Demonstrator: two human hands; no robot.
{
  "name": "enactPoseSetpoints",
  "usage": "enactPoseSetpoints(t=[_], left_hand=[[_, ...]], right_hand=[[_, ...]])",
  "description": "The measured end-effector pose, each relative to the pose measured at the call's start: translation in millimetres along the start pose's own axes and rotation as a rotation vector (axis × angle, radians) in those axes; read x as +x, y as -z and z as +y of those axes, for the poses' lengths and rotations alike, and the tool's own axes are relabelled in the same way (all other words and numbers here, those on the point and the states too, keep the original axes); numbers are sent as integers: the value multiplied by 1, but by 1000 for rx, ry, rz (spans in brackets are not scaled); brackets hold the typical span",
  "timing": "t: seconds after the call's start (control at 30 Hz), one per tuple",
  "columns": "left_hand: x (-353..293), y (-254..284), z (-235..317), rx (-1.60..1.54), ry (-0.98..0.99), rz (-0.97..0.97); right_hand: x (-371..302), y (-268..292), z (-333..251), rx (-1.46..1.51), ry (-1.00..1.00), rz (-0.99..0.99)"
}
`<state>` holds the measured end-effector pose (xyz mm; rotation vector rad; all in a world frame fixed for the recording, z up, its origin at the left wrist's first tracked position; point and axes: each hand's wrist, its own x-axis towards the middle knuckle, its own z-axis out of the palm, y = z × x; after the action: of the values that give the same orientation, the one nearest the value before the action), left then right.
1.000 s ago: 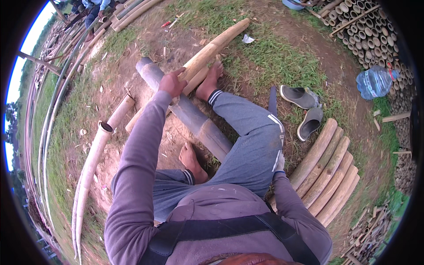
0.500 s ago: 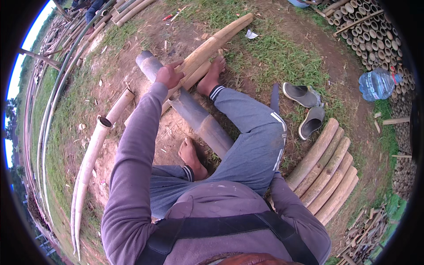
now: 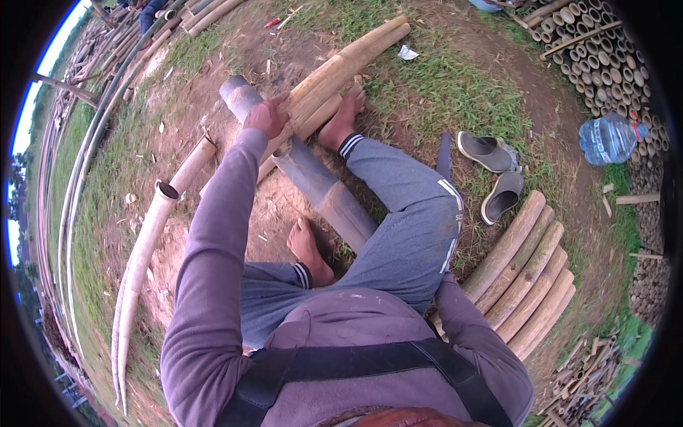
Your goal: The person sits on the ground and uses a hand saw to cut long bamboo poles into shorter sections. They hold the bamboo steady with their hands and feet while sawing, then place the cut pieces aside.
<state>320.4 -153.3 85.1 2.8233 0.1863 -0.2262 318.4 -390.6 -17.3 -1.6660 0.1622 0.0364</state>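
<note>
My left hand (image 3: 267, 118) is at the left edge of a tan bamboo pole (image 3: 341, 71), its fingers closed on the pole where it crosses a dark grey bamboo pole (image 3: 324, 191). The tan pole runs from lower left to upper right, resting across the grey one. A second pale length (image 3: 321, 117) lies along its lower side, next to my bare foot (image 3: 343, 121). My right forearm (image 3: 462, 306) goes down beside my thigh; the right hand itself is hidden there.
Cut bamboo lengths (image 3: 523, 274) lie side by side at my right. Beyond them are grey clogs (image 3: 501, 196), a saw-like dark blade (image 3: 445, 156) and a water bottle (image 3: 610, 139). Stacked bamboo (image 3: 590, 53) stands far right; long poles (image 3: 146, 263) lie left.
My left hand has shifted slightly left and up, and its outstretched finger has drawn in against the tan pole. The tan pole has turned or moved slightly. My right arm stays nearly still.
</note>
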Motion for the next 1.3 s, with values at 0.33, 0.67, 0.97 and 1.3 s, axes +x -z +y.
enactPoseSetpoints(t=[0.33,0.67,0.97,1.3], left_hand=[[7,6,2,98,187,-31],[33,-9,-29,162,102,-135],[40,26,-23,450,-156,-252],[54,9,-38,422,-246,-405]], right_hand=[[40,-53,8,-194,140,-7],[-14,-13,9,104,64,-27],[-246,385,-74,-345,-100,170],[-236,318,-222,-454,8,-157]])
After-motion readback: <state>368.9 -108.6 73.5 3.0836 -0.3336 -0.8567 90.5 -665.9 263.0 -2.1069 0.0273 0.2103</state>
